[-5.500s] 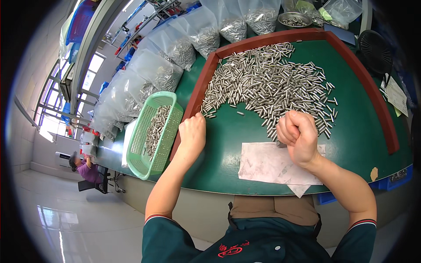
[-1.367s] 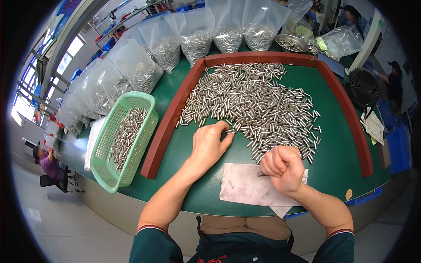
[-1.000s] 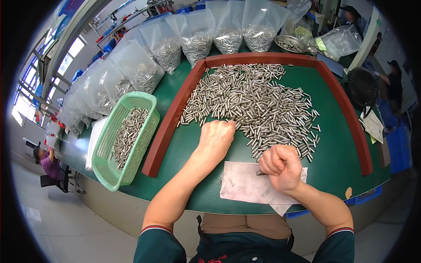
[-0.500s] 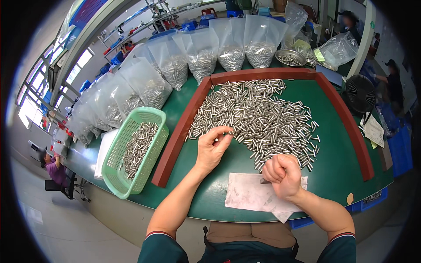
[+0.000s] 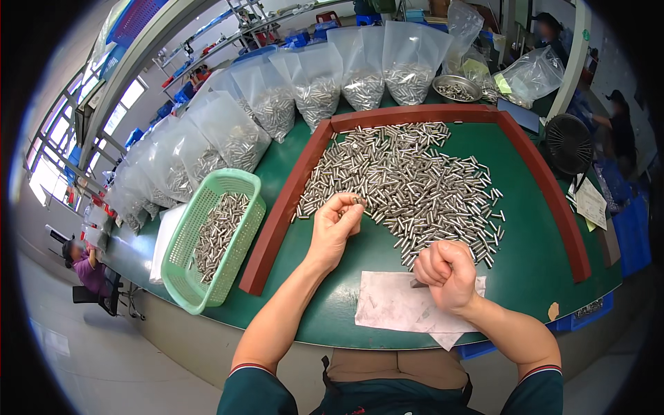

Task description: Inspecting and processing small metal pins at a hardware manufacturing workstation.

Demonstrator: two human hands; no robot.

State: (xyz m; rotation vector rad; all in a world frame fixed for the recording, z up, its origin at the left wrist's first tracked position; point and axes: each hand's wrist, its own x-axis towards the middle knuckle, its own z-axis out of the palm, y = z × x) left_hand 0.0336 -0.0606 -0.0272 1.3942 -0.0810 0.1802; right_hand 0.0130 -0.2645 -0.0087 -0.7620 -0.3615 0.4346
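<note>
A broad heap of short shiny metal pins [image 5: 415,180] is spread over the green tabletop. At the heap's near left edge, my left hand [image 5: 335,232] is closed in a pinch, with a metal pin [image 5: 358,201] at its fingertips. My right hand [image 5: 448,275] makes a fist just above a stained pale pink cloth [image 5: 387,301]. A small dark grey piece [image 5: 418,283] pokes out at the left side of that fist; its kind is hidden by the fingers.
Dark red rails [image 5: 283,207] frame the heap on the left, back and right. A green plastic basket [image 5: 173,273] with more pins stands left. Filled clear bags [image 5: 318,90] line the back, beside a metal bowl [image 5: 456,90]. A black fan [image 5: 568,145] is at the right.
My left hand has shifted slightly upward and its fingers have curled in a little more around the pins. My right fist stays almost where it was.
</note>
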